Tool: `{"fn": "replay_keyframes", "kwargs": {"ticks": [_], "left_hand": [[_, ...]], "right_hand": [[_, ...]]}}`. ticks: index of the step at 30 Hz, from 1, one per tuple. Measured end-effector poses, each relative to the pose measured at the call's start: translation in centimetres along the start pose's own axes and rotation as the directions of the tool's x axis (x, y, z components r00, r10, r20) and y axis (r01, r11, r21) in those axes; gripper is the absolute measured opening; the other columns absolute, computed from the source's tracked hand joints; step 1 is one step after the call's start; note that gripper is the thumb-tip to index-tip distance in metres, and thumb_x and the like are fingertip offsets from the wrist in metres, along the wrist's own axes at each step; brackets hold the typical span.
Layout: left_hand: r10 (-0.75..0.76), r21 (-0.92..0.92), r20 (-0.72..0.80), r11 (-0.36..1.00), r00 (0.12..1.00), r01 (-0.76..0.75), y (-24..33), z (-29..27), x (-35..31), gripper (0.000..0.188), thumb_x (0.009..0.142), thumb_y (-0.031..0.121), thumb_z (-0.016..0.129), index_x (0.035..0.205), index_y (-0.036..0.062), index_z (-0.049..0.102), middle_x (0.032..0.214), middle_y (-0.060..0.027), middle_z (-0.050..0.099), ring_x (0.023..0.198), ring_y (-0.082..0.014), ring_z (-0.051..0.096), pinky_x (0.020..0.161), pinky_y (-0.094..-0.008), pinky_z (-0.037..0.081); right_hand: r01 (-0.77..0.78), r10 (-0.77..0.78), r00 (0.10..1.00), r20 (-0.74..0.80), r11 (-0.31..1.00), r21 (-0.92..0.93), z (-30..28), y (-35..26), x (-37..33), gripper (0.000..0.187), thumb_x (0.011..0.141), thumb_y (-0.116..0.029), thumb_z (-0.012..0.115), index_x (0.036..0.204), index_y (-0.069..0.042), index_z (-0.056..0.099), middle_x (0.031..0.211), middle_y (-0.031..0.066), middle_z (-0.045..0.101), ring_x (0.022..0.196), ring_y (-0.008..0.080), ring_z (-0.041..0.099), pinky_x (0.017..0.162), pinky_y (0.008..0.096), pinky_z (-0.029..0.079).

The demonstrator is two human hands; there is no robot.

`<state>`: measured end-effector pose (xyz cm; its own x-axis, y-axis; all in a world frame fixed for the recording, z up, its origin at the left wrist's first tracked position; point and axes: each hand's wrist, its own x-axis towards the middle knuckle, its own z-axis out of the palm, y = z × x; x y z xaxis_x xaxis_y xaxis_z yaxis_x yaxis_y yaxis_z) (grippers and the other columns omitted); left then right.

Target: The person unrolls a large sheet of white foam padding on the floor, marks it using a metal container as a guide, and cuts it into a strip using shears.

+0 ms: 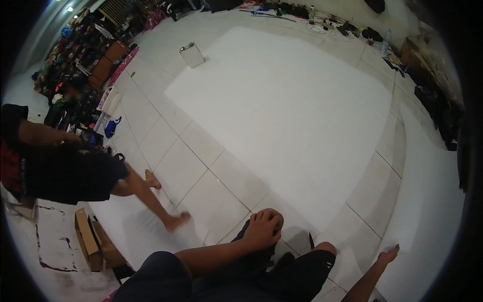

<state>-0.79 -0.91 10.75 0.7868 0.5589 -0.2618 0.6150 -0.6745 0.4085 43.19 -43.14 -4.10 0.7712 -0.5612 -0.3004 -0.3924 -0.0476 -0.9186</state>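
White sheet [427,201] by the floor's [221,201] right edge looks light, bendy; take its edge. Your left hand [262,229] rests on your knee [274,212], right hand [387,255] at the sheet; either's grip, cannot tell.

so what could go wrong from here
The boxy can stands at the edge of the large white sheet; if knocked, it might tip and, should it hold liquid, stain the sheet. The co-worker's nearer bare foot, blurred, is close to the pale sheet at lower left and could scuff it. The person's right hand is at the white sheet on the right, which might crease if pressed or pulled.
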Motion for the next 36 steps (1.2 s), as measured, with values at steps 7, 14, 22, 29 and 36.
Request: {"fn": "replay_keyframes", "kwargs": {"ticks": [7, 14, 22, 29, 36], "left_hand": [[-0.081, 0.012, 0.221, 0.997, 0.972, 0.080, 2.8, -4.4, -5.9, 0.040, 0.082, 0.034, 0.066, 0.115, 0.0119, 0.058, 0.121, -0.0179, 0.049, 0.118, -0.0357, 0.048, 0.097, -0.0514, 0.038], [-0.177, -0.298, 0.199, 0.926, 0.964, 0.232, 7.2, -10.3, -5.4, 0.044, 0.082, 0.038, 0.068, 0.117, 0.0121, 0.059, 0.110, -0.0163, 0.056, 0.105, -0.0350, 0.056, 0.089, -0.0480, 0.046], [0.412, -0.840, 0.100, 0.523, 0.906, -0.145, 22.3, -34.6, 6.0, 0.075, 0.092, 0.046, 0.060, 0.148, 0.0061, 0.030, 0.123, -0.0259, 0.057, 0.109, -0.0364, 0.059, 0.092, -0.0427, 0.047], [0.269, -0.396, 0.345, 0.910, 0.899, -0.120, 19.6, -40.0, 7.7, 0.086, 0.084, 0.006, 0.053, 0.156, 0.0188, 0.008, 0.095, -0.0294, 0.064, 0.091, -0.0462, 0.062, 0.081, -0.0512, 0.049], [0.442, -0.316, 0.359, 0.886, 0.822, -0.338, 15.2, -38.5, 5.3, 0.089, 0.083, -0.002, 0.048, 0.156, 0.0303, 0.009, 0.098, -0.0244, 0.062, 0.081, -0.0392, 0.063, 0.073, -0.0494, 0.052]], "right_hand": [[0.021, -0.052, 0.995, 0.085, 0.943, 0.333, 2.5, -21.2, -16.8, 0.057, 0.096, -0.032, 0.051, 0.136, 0.008, 0.046, 0.140, 0.0180, 0.048, 0.128, 0.0300, 0.047, 0.110, 0.0410, 0.035], [0.367, -0.378, 0.908, 0.181, 0.926, 0.090, 0.3, -33.3, -29.1, 0.054, 0.098, -0.028, 0.053, 0.137, 0.007, 0.045, 0.141, 0.0183, 0.048, 0.129, 0.0285, 0.046, 0.112, 0.0384, 0.031], [0.566, -0.229, 0.567, 0.791, 0.806, -0.172, -0.8, -36.8, -48.7, 0.043, 0.095, -0.020, 0.060, 0.127, 0.009, 0.053, 0.126, 0.0238, 0.060, 0.118, 0.0361, 0.057, 0.102, 0.0413, 0.042], [0.627, -0.055, 0.005, 0.998, 0.778, 0.040, 3.7, -40.7, -53.1, 0.062, 0.091, -0.024, 0.061, 0.143, 0.000, 0.036, 0.144, 0.0228, 0.043, 0.130, 0.0368, 0.046, 0.098, 0.0422, 0.043], [0.490, 0.180, 0.595, 0.783, 0.692, -0.531, 18.4, -44.0, -51.4, 0.080, 0.083, -0.036, 0.073, 0.144, 0.000, 0.038, 0.133, 0.0245, 0.051, 0.122, 0.0331, 0.052, 0.103, 0.0421, 0.043]]}}
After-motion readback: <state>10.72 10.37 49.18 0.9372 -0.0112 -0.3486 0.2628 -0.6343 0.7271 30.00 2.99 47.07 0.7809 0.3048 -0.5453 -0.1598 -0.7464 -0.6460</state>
